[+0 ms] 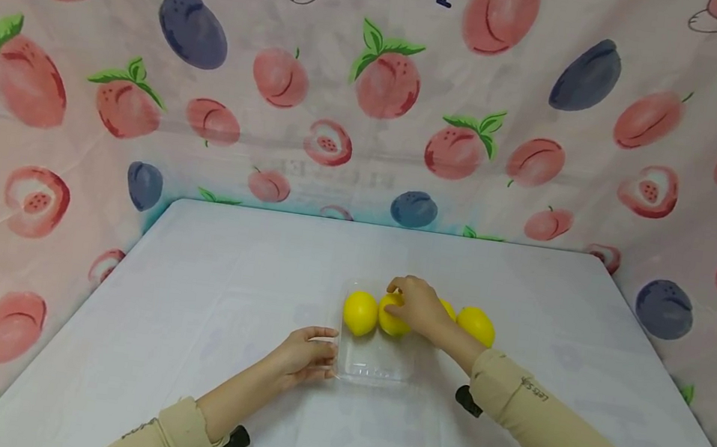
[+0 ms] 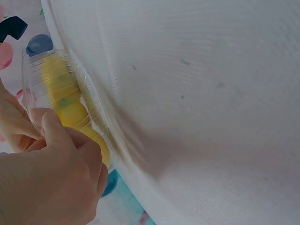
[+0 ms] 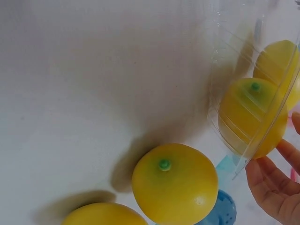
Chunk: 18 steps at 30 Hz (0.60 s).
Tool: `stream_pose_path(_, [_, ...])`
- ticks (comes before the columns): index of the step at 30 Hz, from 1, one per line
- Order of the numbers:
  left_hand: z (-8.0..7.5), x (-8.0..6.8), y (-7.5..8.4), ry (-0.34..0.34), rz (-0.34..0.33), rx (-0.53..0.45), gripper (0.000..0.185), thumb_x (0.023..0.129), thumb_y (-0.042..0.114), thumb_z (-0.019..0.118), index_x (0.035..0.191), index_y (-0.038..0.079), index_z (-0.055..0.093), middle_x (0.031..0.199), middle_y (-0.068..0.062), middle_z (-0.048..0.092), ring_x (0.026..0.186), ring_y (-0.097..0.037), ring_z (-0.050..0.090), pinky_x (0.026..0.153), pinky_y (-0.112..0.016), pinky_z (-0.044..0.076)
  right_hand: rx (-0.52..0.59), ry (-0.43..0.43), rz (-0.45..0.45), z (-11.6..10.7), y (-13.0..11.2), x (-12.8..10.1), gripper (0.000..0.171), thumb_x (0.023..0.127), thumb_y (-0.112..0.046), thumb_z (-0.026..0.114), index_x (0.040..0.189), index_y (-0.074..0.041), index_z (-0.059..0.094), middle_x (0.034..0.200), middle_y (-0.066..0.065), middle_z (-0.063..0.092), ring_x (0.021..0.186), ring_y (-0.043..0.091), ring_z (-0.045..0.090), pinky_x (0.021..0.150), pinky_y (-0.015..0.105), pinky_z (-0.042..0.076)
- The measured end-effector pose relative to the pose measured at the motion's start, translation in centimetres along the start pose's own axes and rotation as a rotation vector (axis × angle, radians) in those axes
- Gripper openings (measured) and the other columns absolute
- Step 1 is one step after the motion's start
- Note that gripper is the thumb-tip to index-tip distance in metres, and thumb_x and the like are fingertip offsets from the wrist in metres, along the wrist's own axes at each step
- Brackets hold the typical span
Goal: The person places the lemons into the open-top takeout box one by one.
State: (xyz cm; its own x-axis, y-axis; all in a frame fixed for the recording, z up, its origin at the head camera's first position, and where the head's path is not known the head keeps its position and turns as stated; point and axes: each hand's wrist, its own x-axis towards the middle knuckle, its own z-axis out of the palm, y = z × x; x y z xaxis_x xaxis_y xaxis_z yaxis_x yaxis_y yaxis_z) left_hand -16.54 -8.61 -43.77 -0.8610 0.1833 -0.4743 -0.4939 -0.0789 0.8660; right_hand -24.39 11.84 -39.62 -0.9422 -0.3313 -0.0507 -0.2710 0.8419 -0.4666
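A clear plastic tray (image 1: 374,365) lies on the table, its left rim pinched by my left hand (image 1: 307,355). One yellow lemon (image 1: 360,313) sits in the tray's far left part. Beside it, at the far right part, is a second lemon (image 1: 394,323), which my right hand (image 1: 418,305) grips from above with thumb and fingers. In the right wrist view this gripped lemon (image 3: 251,119) shows through the tray's ribbed wall, fingertips at its side. The left wrist view has the left hand (image 2: 61,173) on the tray's edge, with yellow lemons behind the plastic.
Two more lemons stand on the white table (image 1: 186,291) to the right of the tray: one lemon (image 1: 476,326) at the outside, another lemon (image 1: 448,308) partly hidden by the right hand. A fruit-printed cloth (image 1: 336,85) hangs behind the table.
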Motion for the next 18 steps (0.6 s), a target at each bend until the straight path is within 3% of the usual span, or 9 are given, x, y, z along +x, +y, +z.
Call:
stream_pose_path(10, [0.1, 0.2, 0.0, 0.007, -0.002, 0.002, 0.034, 0.09, -0.003, 0.054, 0.124, -0.002, 0.048, 0.081, -0.002, 0.055, 0.066, -0.01, 0.054, 0.058, -0.021, 0.056, 0.058, -0.011, 0.035, -0.7, 0.2, -0.5, 0.027, 0.086, -0.016, 0.068, 0.11, -0.004, 0.064, 0.112, 0.016, 0.062, 0.101, 0.03, 0.057, 0.092, 0.043, 0.051])
stream_pose_path(18, [0.0, -0.1, 0.0, 0.008, 0.008, 0.006, 0.037, 0.09, -0.002, 0.055, 0.126, -0.003, 0.046, 0.079, -0.001, 0.056, 0.065, -0.01, 0.054, 0.059, -0.022, 0.056, 0.081, 0.011, 0.015, -1.6, 1.0, -0.9, 0.029, 0.089, -0.015, 0.065, 0.114, -0.001, 0.062, 0.113, 0.018, 0.062, 0.099, 0.032, 0.058, 0.09, 0.044, 0.052])
